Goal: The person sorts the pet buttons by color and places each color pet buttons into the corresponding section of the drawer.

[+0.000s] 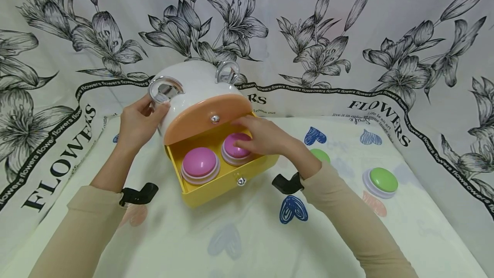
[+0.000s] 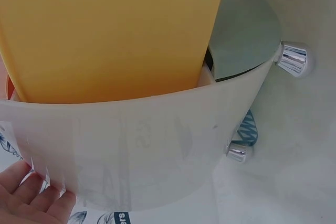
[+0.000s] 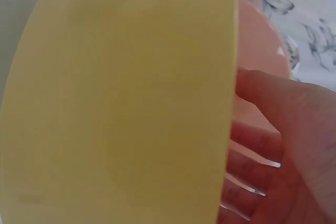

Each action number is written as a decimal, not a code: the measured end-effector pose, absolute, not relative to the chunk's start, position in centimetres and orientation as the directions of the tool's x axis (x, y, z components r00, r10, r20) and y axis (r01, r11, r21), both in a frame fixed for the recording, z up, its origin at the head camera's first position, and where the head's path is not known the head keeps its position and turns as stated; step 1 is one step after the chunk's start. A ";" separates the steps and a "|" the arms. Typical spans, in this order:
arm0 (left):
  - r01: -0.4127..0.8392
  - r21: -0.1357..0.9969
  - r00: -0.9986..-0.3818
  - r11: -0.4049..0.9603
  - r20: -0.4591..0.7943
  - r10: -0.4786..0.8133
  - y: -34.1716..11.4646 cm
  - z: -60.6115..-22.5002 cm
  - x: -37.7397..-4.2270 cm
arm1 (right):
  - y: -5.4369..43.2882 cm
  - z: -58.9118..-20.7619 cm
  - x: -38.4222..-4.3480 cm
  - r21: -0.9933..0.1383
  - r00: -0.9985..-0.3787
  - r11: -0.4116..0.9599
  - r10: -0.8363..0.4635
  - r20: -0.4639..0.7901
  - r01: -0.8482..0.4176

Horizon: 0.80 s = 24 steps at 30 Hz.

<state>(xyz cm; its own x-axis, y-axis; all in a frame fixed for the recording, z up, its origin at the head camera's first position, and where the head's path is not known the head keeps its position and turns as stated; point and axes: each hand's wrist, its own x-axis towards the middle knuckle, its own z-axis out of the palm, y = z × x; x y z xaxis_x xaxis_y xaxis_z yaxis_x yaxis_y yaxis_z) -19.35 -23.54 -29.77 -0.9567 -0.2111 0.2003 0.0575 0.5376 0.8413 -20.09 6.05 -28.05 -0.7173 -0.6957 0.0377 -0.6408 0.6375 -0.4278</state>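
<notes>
Backdrop cloth (image 1: 320, 70) reads "FLOWERS" and "Life is an art". The left hand (image 1: 140, 119) grips the white shell (image 1: 193, 76); rightward, the right hand (image 1: 267, 135), thumb and forefinger spread wide, reaches over a pink button (image 1: 236, 152) inside the yellow drawer (image 1: 216, 195).

on heart-print cloth (image 1: 254, 239): drawer box (image 1: 193, 81) | green button (image 1: 384, 179) | second green button (image 1: 320, 155), part-hidden

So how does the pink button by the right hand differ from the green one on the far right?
The pink button sits inside the yellow drawer; the green button rests on the white cloth. The pink button is partly hidden by the right hand, while the green button is in full view. Both have a domed, coloured top on a pale round base.
</notes>
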 end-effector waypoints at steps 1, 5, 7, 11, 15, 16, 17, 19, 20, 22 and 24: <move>0.057 0.841 -0.957 0.538 0.201 -0.212 -23.5 -29.8 -19.4 | 6.1 -28.0 -20.0 -0.432 -0.721 0.635 -0.691 0.052 -0.640; 0.061 0.840 -0.955 0.540 0.207 -0.213 -23.5 -29.8 -19.4 | 6.5 -27.9 -19.6 -0.459 -0.732 0.616 -0.669 0.125 -0.641; 0.064 0.839 -0.954 0.540 0.210 -0.213 -23.5 -29.8 -19.4 | 6.8 -27.9 -19.3 -0.490 -0.740 0.600 -0.654 0.156 -0.633; 0.066 0.840 -0.954 0.539 0.212 -0.213 -23.5 -29.8 -19.4 | 7.2 -27.9 -18.4 -0.542 -0.756 0.573 -0.623 0.200 -0.615; 0.066 0.839 -0.953 0.540 0.213 -0.215 -23.5 -29.8 -19.4 | 7.7 -27.9 -17.4 -0.564 -0.747 0.529 -0.608 0.270 -0.634; 0.065 0.839 -0.953 0.540 0.213 -0.215 -23.5 -29.8 -19.4 | 7.8 -27.9 -17.2 -0.564 -0.742 0.518 -0.603 0.292 -0.643; 0.066 0.839 -0.953 0.540 0.213 -0.215 -23.5 -29.8 -19.4 | 7.9 -28.0 -16.9 -0.565 -0.739 0.508 -0.597 0.313 -0.650; 0.067 0.840 -0.953 0.539 0.213 -0.214 -23.4 -29.8 -19.4 | 8.0 -28.0 -16.4 -0.568 -0.734 0.492 -0.582 0.349 -0.660; 0.067 0.840 -0.953 0.539 0.213 -0.214 -23.4 -29.8 -19.4 | 8.1 -28.1 -16.1 -0.572 -0.732 0.482 -0.575 0.365 -0.663; 0.069 0.840 -0.953 0.538 0.215 -0.213 -23.4 -29.8 -19.4 | 8.3 -28.3 -15.6 -0.580 -0.730 0.466 -0.561 0.391 -0.668; 0.071 0.840 -0.953 0.538 0.217 -0.213 -23.4 -29.8 -19.4 | 8.4 -28.5 -15.1 -0.583 -0.729 0.456 -0.543 0.417 -0.673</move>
